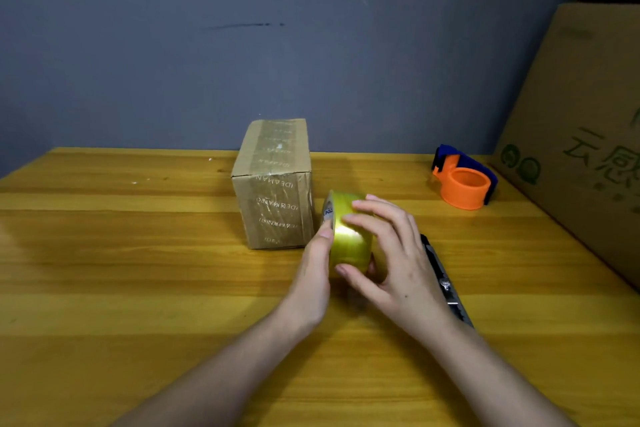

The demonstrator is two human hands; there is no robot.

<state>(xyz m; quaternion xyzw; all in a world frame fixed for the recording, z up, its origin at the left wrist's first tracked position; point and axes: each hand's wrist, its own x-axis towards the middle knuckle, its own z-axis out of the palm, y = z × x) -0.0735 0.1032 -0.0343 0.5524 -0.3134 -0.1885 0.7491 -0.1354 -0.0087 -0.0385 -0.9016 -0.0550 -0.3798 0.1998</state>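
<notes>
A yellowish roll of clear packing tape (351,243) stands on edge above the wooden table (138,270), just right of a small taped cardboard box (273,184). My left hand (311,277) holds the roll from its left side, thumb up along the rim. My right hand (391,253) curls over the roll's top and right side, with fingertips on the tape's outer face and thumb under its near edge.
An orange and blue tape dispenser (464,180) sits at the back right. A black utility knife (446,284) lies on the table under my right wrist. Large cardboard cartons (581,135) stand along the right edge. A blue-grey wall backs the table.
</notes>
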